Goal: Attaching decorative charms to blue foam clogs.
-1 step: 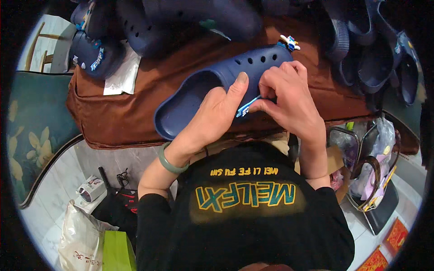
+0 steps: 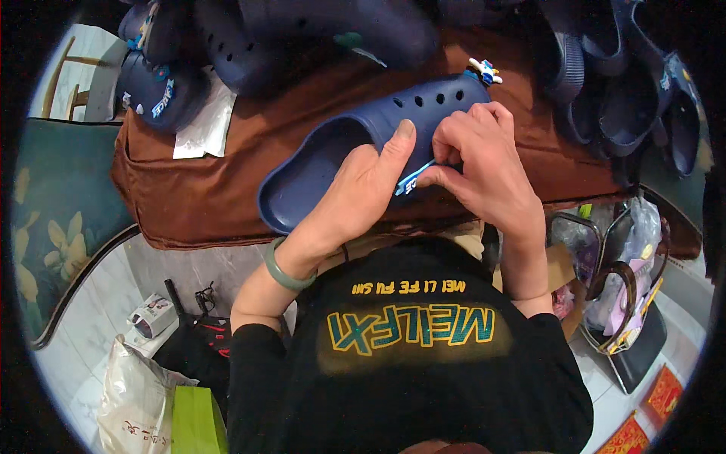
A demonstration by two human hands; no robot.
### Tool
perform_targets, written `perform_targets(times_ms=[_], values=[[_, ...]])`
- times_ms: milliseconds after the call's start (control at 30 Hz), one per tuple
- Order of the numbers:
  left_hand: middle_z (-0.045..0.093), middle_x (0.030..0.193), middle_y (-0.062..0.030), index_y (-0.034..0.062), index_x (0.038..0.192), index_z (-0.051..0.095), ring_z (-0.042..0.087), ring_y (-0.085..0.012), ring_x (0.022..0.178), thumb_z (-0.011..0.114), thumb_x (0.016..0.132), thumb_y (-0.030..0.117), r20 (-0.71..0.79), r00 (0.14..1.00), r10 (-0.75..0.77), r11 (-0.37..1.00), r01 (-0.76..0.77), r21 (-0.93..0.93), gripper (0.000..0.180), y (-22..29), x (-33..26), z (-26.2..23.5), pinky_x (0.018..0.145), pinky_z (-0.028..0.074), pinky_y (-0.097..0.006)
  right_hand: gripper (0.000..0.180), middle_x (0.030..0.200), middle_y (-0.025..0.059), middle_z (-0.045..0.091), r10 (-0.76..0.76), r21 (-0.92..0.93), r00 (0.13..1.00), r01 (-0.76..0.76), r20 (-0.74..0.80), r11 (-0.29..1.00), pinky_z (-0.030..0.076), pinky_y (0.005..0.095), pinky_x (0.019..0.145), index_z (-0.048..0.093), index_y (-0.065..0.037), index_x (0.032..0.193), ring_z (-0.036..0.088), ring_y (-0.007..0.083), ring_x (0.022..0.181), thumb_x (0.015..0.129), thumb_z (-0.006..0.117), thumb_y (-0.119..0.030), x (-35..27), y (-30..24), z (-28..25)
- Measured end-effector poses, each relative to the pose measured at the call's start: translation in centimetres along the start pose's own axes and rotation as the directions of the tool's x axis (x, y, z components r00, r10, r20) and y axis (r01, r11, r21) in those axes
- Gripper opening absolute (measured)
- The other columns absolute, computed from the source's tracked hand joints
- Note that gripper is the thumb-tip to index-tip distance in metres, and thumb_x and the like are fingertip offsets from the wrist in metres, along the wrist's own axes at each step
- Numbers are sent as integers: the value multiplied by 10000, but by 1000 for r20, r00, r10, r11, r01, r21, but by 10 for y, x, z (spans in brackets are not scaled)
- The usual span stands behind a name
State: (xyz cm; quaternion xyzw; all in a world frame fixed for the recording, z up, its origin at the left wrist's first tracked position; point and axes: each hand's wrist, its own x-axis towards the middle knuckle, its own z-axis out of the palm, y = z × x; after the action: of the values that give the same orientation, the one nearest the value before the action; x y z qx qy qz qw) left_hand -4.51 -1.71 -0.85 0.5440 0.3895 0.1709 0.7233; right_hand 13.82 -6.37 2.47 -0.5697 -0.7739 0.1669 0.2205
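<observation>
A navy blue clog (image 2: 418, 123) with holes in its upper lies tilted in front of me, toe to the upper right. My left hand (image 2: 359, 189) grips it, thumb pressed on the upper, the other fingers hidden beneath. At the near side of the upper, my right hand (image 2: 488, 166) pinches a small light blue shoe charm (image 2: 408, 182) with white lettering between thumb and curled fingers. How far the charm sits in a hole is hidden. A white and blue figure charm (image 2: 485, 72) sticks out by the toe.
A brown cloth (image 2: 181, 208) covers the surface under the clog. More navy clogs (image 2: 162, 94) stand around its far side and right (image 2: 628, 113). A white paper (image 2: 206, 125) lies at the left. Bags (image 2: 144, 401) and a basket (image 2: 620, 310) stand below.
</observation>
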Motion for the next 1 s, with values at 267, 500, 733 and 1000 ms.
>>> perform_targets(times_ms=[267, 500, 733, 1000], values=[[657, 965, -91, -25, 1067, 605, 600, -149, 866, 638, 871, 175, 20, 971, 238, 967, -239, 82, 282, 7, -4, 5, 803, 484, -301, 205, 746, 2, 520, -17, 150, 993, 34, -115, 988, 284, 375, 902, 569, -116, 776, 486, 198, 786, 693, 753, -148, -15, 8, 11], [645, 1053, -122, -60, 1136, 568, 600, -177, 950, 648, 836, 127, -26, 996, 81, 994, -79, 79, 363, 15, -12, 9, 866, 472, -317, 234, 870, 67, 603, 414, 509, 851, -212, -324, 834, 469, 317, 730, 651, -37, 953, 563, 233, 859, 755, 739, -125, -2, 90, -3], [606, 1132, -100, -44, 1199, 534, 570, -161, 1008, 696, 819, 132, 62, 986, 152, 988, -151, -15, 448, 9, -10, 7, 907, 451, -315, 294, 1014, 106, 620, 11, -254, 912, -126, -409, 959, 497, 369, 774, 639, -67, 1090, 610, 273, 913, 799, 674, -52, 7, 128, 14], [632, 1099, -119, -49, 1173, 556, 576, -180, 998, 645, 834, 109, 49, 987, 150, 989, -150, -16, 384, 12, -10, 6, 908, 449, -315, 235, 983, 111, 648, 94, 100, 813, -45, -574, 994, 515, 344, 741, 673, -38, 1002, 630, 274, 858, 772, 695, 1, -5, 70, 1]])
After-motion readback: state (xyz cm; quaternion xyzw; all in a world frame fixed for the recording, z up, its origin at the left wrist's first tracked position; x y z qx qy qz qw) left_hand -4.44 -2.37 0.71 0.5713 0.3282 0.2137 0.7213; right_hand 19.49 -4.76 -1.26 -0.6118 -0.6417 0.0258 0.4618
